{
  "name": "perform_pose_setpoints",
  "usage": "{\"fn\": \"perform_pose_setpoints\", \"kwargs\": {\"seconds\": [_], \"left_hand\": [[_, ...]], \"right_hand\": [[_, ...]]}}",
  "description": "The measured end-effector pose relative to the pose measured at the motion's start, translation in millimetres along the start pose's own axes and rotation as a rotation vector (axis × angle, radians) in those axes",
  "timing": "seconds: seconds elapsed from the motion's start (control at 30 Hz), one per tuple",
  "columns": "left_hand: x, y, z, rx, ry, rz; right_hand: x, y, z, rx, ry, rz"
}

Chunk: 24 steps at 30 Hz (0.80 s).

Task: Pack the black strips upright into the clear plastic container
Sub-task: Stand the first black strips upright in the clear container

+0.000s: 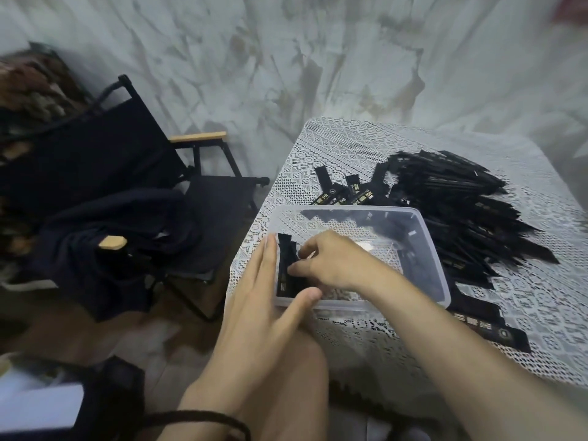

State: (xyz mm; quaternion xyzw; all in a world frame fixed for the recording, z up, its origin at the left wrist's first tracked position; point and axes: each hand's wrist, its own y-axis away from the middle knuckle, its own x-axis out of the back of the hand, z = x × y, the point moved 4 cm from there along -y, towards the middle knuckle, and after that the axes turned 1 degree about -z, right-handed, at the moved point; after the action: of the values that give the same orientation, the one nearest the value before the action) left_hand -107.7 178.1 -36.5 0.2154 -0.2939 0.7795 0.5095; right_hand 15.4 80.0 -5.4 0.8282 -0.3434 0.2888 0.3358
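Observation:
A clear plastic container sits on the table's near left corner. A few black strips stand upright against its left wall. My right hand reaches into the container and pinches these strips. My left hand lies flat with straight fingers against the outside of the container's left wall, its thumb on the near rim. A big pile of black strips lies on the table behind and to the right of the container. More strips lie near the front edge.
The table has a white lace cloth. A black folding chair with dark clothes on it stands to the left, close to the table's edge. A pale curtain hangs behind.

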Motion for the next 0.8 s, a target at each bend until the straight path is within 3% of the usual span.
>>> {"fn": "perform_pose_setpoints", "kwargs": {"seconds": [0.13,0.3,0.53,0.73,0.8], "left_hand": [[1.8,4.0,0.9,-0.041,-0.092,0.002],[-2.6,19.9,-5.6,-0.055,-0.111,0.064],[-8.8,27.3,-5.1,-0.061,-0.07,0.143],[-9.3,28.2,-8.7,-0.045,-0.053,0.132],[-9.2,28.5,-8.6,-0.039,-0.057,0.121]], "right_hand": [[-6.6,0.5,-1.0,-0.008,0.021,-0.011],[-14.6,2.5,4.6,-0.023,-0.179,0.055],[-23.2,12.2,-7.3,-0.035,0.043,0.115],[-23.1,2.2,4.3,-0.067,-0.368,0.035],[-23.2,0.5,7.0,-0.056,-0.393,0.03]]}}
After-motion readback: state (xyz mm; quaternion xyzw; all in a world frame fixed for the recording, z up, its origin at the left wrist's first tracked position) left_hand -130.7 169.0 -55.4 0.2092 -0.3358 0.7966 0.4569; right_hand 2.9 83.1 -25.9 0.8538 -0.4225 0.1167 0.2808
